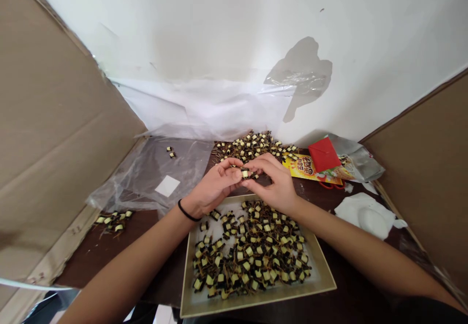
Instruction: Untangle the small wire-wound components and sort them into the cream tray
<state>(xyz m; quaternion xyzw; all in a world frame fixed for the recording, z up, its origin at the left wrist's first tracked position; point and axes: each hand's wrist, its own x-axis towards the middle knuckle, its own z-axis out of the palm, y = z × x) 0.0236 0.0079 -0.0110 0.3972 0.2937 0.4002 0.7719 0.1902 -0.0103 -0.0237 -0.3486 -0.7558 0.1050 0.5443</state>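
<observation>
Between my two hands, above the far rim of a tray, is a small wire-legged coil with a black body and a pale yellow band. My left hand, with a black band at the wrist, pinches it between thumb and fingers. My right hand closes its thumb and fingertips on the coil's right side, around its thin wires. Below them the shallow cream tray holds many similar coils lying jumbled. Just beyond my hands a heap of the same coils rests on the dark table.
A clear plastic sheet with a white paper square lies left, near a few coils. To the right are a yellow packet, a red envelope, red-handled scissors and crumpled white tissue. Cardboard walls flank the table.
</observation>
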